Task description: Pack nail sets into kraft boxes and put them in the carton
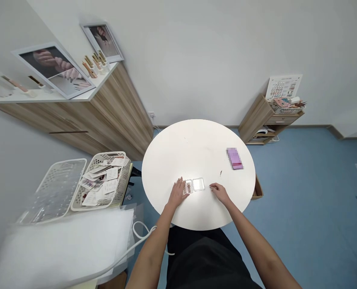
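Two hands at a small clear plastic case point(193, 185) on the round white counter point(196, 144): left hand point(177, 193) open, lying against it, right hand point(220, 193) loosely curled just beside; case looks light, brittle, best held by edges.

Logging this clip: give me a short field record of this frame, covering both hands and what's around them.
left hand: on the left end of a clear plastic compartment case
right hand: just right of the case, not touching it
surface: round white table
also on table: blurred pink packet
nearby: white basket of paper cards, left of table
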A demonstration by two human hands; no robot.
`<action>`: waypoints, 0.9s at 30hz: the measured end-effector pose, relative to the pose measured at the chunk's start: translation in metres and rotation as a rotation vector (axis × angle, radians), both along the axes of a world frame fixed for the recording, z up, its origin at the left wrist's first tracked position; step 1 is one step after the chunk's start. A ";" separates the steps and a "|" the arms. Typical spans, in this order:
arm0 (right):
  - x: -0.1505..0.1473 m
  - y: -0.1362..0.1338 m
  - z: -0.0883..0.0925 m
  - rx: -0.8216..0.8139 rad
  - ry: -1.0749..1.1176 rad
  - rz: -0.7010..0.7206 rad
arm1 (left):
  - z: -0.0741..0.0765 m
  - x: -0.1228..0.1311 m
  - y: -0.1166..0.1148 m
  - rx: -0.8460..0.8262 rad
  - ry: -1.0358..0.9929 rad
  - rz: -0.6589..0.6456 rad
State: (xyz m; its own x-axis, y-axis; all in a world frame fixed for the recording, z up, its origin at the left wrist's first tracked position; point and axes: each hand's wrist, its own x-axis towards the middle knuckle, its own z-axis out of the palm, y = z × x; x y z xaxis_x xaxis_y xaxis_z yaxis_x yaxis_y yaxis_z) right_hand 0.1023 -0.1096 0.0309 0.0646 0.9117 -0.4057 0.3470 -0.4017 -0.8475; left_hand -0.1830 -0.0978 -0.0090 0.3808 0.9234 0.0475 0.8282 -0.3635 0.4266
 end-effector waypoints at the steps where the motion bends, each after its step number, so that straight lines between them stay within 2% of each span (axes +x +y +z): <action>1: -0.002 0.000 -0.001 0.004 -0.017 0.013 | 0.000 -0.001 0.005 -0.025 -0.018 -0.001; 5: -0.012 0.003 -0.006 0.023 -0.051 0.039 | 0.006 -0.005 0.019 -0.062 -0.082 -0.028; 8: -0.019 0.005 -0.011 0.008 -0.072 0.024 | 0.010 -0.003 0.022 -0.089 -0.101 -0.005; 14: -0.032 0.017 -0.014 -0.084 -0.147 -0.006 | 0.007 0.013 0.008 -0.149 -0.208 0.178; 19: -0.043 0.044 -0.006 0.010 -0.293 0.028 | 0.002 0.023 -0.009 -0.174 -0.303 0.284; 23: -0.056 0.061 0.008 0.205 -0.368 0.185 | 0.000 0.031 -0.024 -0.245 -0.418 0.333; 27: -0.066 0.053 0.023 0.315 -0.392 0.452 | 0.006 0.038 -0.037 -0.280 -0.451 0.339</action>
State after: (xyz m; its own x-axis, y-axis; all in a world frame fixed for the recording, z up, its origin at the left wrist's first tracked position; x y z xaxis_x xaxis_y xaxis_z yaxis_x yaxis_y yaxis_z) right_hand 0.0362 -0.0570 0.0536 -0.2627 0.9546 -0.1406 0.7285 0.1006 -0.6777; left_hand -0.1449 -0.1345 -0.0026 0.0639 0.9899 -0.1262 0.5941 0.0639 0.8019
